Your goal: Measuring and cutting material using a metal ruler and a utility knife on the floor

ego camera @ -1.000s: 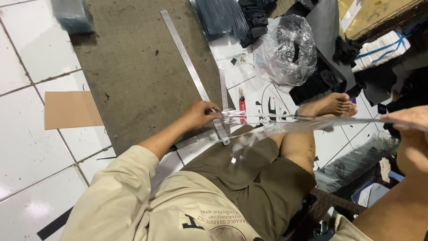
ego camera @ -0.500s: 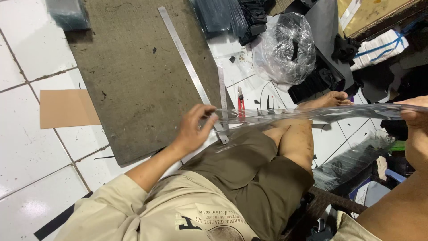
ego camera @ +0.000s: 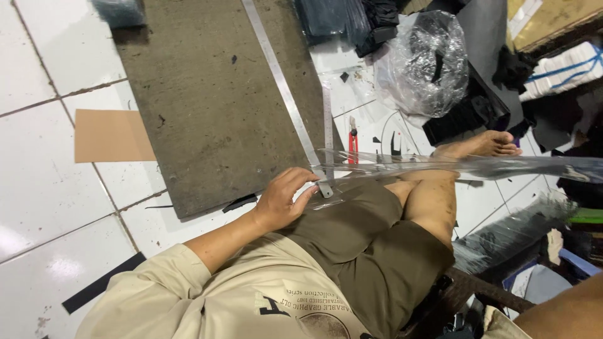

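Left hand (ego camera: 286,198) had fingers curled shut on the clear plastic sheet (ego camera: 440,166). The red utility knife (ego camera: 352,141) lay untouched, so I'd guess no cutting yet. Right hand was out of shot.

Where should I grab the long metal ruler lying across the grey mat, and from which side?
Probably the long metal ruler is best pinched by its edges mid-length, from above. It lies flat on the grey mat, bare there, while its near end sits under the clear plastic sheet by the left hand.

Bright even light, tile glare, dim right edge
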